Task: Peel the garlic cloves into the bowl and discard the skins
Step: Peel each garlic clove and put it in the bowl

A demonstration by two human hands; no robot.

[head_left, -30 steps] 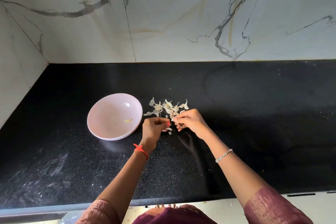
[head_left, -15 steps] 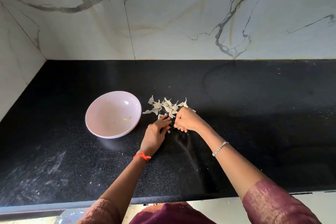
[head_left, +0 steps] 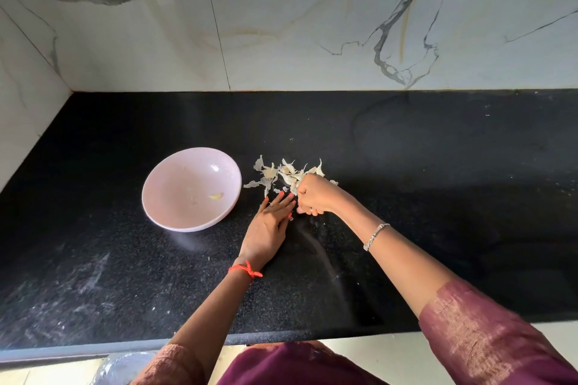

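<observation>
One yellowish clove (head_left: 215,196) in bowl (head_left: 175,187); left fingers (head_left: 278,201) flat, right fingers (head_left: 312,211) curled at papery skins (head_left: 269,172), hold unseen.

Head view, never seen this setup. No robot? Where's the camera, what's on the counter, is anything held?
There is no machine here. A person works bare-handed, and the single camera sits on their head, looking forward and down, so the arms come in from the bottom edge. On the black counter stands a pink bowl with one peeled garlic clove in it. To the right of the bowl lies a pile of garlic skins. The left hand, with a red thread at the wrist, lies with straight fingers on the counter beside the pile and holds nothing. The right hand, with a bracelet, is curled at the pile's near edge. What its fingers enclose is hidden.
</observation>
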